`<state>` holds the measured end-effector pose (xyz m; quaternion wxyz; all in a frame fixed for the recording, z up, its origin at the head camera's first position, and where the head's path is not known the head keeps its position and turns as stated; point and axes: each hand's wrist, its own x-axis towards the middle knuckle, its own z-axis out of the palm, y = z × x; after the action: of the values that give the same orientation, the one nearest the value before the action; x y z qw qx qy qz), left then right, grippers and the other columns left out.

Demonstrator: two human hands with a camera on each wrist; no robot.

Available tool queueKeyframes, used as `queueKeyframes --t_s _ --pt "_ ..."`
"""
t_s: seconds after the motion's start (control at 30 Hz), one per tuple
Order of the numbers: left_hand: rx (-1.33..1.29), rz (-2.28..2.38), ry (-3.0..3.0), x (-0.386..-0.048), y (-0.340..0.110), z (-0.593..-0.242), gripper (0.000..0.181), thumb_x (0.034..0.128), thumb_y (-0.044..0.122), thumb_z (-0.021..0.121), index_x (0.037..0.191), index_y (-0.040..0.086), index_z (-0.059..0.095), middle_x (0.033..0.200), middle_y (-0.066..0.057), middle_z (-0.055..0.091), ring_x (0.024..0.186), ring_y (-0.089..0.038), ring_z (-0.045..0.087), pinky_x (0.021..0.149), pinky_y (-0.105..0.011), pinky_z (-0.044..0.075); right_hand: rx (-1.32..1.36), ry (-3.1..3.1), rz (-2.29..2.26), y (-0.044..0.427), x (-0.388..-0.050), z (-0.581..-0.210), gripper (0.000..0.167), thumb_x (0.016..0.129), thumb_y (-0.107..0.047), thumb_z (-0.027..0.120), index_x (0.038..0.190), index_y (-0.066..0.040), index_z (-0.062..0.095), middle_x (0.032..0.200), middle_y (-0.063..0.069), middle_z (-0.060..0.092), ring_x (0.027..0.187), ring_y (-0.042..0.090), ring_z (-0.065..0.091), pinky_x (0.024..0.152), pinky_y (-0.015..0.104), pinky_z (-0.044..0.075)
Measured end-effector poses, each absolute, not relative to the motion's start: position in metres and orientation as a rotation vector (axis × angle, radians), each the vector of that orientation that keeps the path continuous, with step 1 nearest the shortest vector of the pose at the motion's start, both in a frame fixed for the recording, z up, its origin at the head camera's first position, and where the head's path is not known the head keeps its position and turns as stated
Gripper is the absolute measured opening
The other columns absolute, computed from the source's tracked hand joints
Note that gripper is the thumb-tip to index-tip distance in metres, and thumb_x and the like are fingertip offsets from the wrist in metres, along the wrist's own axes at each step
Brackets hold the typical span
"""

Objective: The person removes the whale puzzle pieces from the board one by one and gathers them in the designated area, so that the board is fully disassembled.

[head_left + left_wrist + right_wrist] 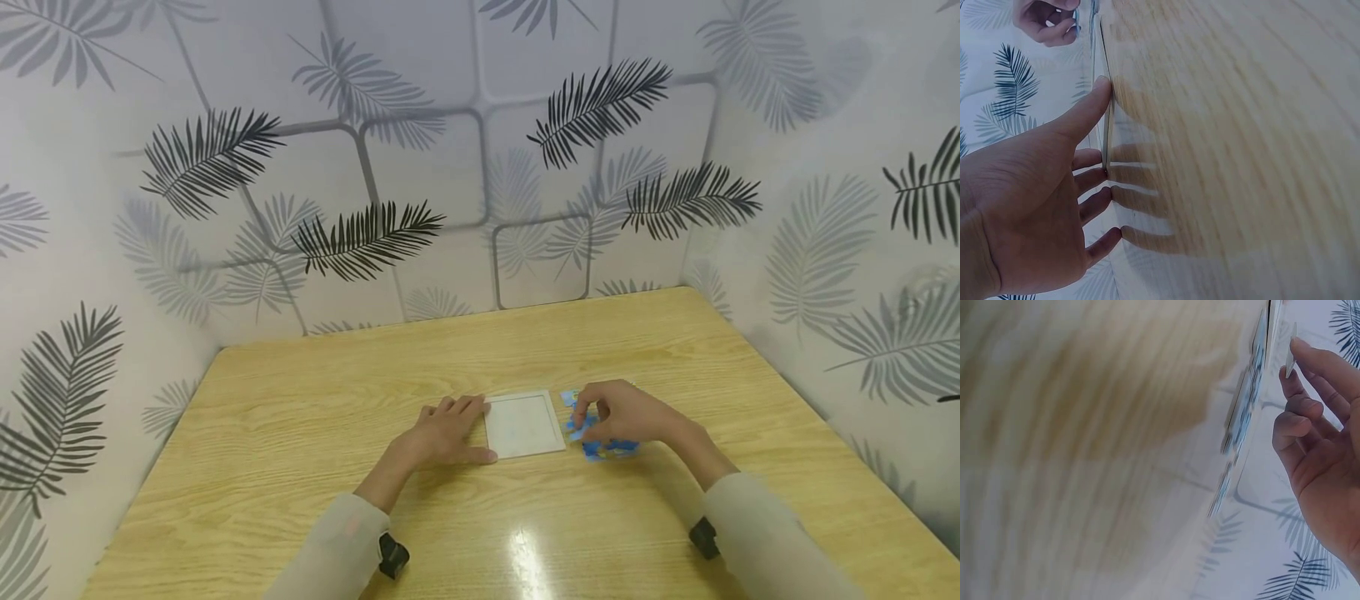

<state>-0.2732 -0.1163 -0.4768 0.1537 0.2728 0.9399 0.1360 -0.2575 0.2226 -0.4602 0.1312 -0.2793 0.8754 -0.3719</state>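
A shallow white puzzle tray [525,427] with a raised rim lies flat on the table. My left hand [450,431] rests at its left side, fingers extended, with the thumb by the near corner; the left wrist view shows the thumb [1094,106] touching its edge. Over the tray's right side, my right hand [622,410] pinches a thin jigsaw piece [1292,351] between thumb and fingertip, raised above the table. Beneath that hand lie several blue jigsaw pieces [592,451], partly hidden by it.
The wooden table [337,375] meets leaf-patterned walls [450,275] at the back and both sides. Dark wrist-worn devices [392,556] sit at both sleeves.
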Motion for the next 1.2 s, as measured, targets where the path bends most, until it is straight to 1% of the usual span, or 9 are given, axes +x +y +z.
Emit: queueKeyframes --t_s 0.2,0.27,0.4,0.57,0.67,0.73,0.9,1.0,1.2 --pt "0.78 0.4 2.694 -0.273 -0.117 -0.478 0.09 0.0953 0.057 0.069 0.164 0.016 0.027 0.168 -0.011 0.03 0.153 -0.04 0.026 0.116 -0.065 0.024 -0.766 2.594 -1.057 0.237 -0.257 -0.461 0.015 0.087 -0.012 0.083 0.099 -0.016 0.073 0.09 0.006 0.062 0.061 0.008 0.048 0.056 0.025 0.045" --pt "0.781 0.401 2.694 -0.273 -0.116 -0.478 0.09 0.0954 0.057 0.069 0.164 0.016 0.027 0.168 -0.011 0.03 0.153 -0.04 0.026 0.116 -0.065 0.024 -0.75 2.609 -1.053 0.242 -0.256 -0.461 0.017 0.087 -0.011 0.083 0.099 -0.017 0.074 0.088 0.006 0.063 0.06 0.008 0.049 0.056 0.025 0.045" --pt "0.779 0.403 2.69 -0.271 -0.116 -0.478 0.09 0.0954 0.056 0.07 0.164 0.017 0.027 0.169 -0.011 0.029 0.153 -0.04 0.025 0.117 -0.065 0.023 -0.751 2.622 -1.062 0.252 -0.253 -0.462 0.018 0.087 -0.011 0.083 0.101 -0.018 0.075 0.095 0.004 0.067 0.061 0.008 0.048 0.058 0.025 0.045" --pt "0.78 0.409 2.681 -0.271 -0.115 -0.478 0.091 0.0955 0.056 0.07 0.164 0.015 0.026 0.169 -0.012 0.029 0.153 -0.041 0.025 0.116 -0.066 0.022 -0.791 2.617 -1.106 0.266 -0.247 -0.46 0.018 0.088 -0.013 0.082 0.105 -0.014 0.075 0.109 0.004 0.071 0.077 0.015 0.057 0.072 0.027 0.05" --pt "0.782 0.407 2.686 -0.271 -0.116 -0.476 0.09 0.0961 0.056 0.069 0.164 0.014 0.027 0.168 -0.013 0.03 0.153 -0.042 0.026 0.116 -0.066 0.023 -0.78 2.603 -1.141 0.276 -0.244 -0.459 0.021 0.089 -0.013 0.081 0.109 -0.011 0.075 0.113 0.006 0.071 0.086 0.019 0.063 0.077 0.027 0.052" --pt "0.78 0.398 2.687 -0.271 -0.115 -0.474 0.089 0.0965 0.055 0.068 0.164 0.014 0.027 0.168 -0.014 0.03 0.153 -0.042 0.026 0.116 -0.066 0.023 -0.762 2.595 -1.156 0.282 -0.242 -0.459 0.022 0.09 -0.011 0.08 0.112 -0.009 0.074 0.116 0.008 0.07 0.082 0.018 0.061 0.074 0.027 0.051" --pt "0.776 0.398 2.678 -0.268 -0.115 -0.468 0.089 0.097 0.055 0.068 0.163 0.012 0.028 0.168 -0.015 0.029 0.152 -0.042 0.026 0.117 -0.066 0.022 -0.745 2.622 -1.125 0.296 -0.238 -0.459 0.024 0.09 -0.011 0.081 0.113 -0.009 0.074 0.117 0.008 0.069 0.082 0.015 0.054 0.074 0.027 0.048" --pt "0.785 0.401 2.681 -0.267 -0.115 -0.466 0.088 0.0968 0.056 0.068 0.162 0.012 0.028 0.168 -0.015 0.029 0.151 -0.042 0.027 0.116 -0.065 0.023 -0.746 2.658 -1.09 0.303 -0.235 -0.461 0.024 0.088 -0.011 0.082 0.111 -0.01 0.074 0.115 0.006 0.07 0.092 0.017 0.057 0.078 0.027 0.048" --pt "0.796 0.387 2.67 -0.261 -0.113 -0.458 0.086 0.0985 0.051 0.068 0.162 0.009 0.028 0.168 -0.017 0.029 0.151 -0.042 0.027 0.117 -0.065 0.023 -0.719 2.717 -1.004 0.312 -0.232 -0.463 0.022 0.084 -0.008 0.083 0.103 -0.016 0.076 0.113 0.001 0.071 0.102 0.02 0.062 0.081 0.029 0.051"
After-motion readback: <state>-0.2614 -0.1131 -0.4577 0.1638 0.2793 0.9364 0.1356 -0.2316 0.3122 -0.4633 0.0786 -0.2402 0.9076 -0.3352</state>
